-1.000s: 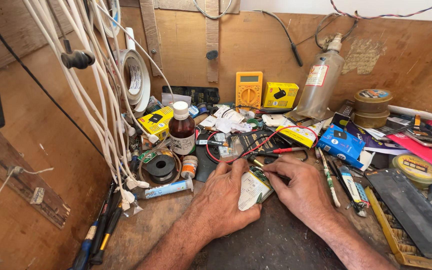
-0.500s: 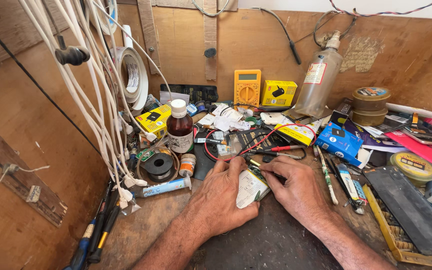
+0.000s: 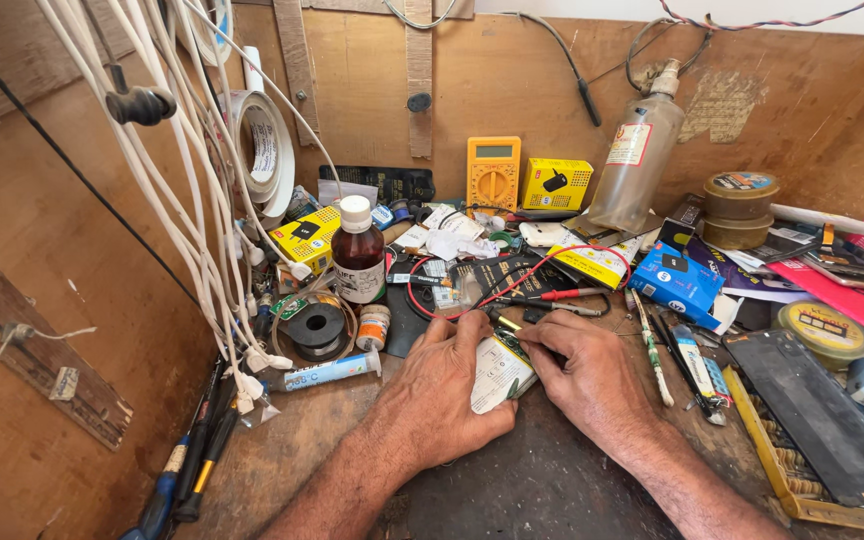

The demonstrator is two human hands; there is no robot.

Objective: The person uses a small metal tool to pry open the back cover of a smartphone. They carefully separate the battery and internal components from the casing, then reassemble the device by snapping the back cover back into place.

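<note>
My left hand [image 3: 442, 390] lies flat on the dark mat [image 3: 542, 480] and presses on the left side of a small white flat battery pack [image 3: 497, 375]. My right hand [image 3: 592, 380] rests against the pack's right edge, fingers curled at its top corner where a small green part shows. Red and black probe leads [image 3: 552, 295] lie just beyond my fingertips. The underside of the pack is hidden.
A brown bottle with a white cap [image 3: 358, 255], a solder spool [image 3: 317, 328] and a white tube [image 3: 327, 372] stand left. A yellow multimeter [image 3: 493, 172], yellow box [image 3: 556, 183] and spray bottle [image 3: 637, 160] line the back wall. White cables [image 3: 202, 200] hang left; a phone [image 3: 812, 415] lies right.
Both hands stay on the battery pack with only slight finger shifts. The camera view has moved a little closer and lower.
</note>
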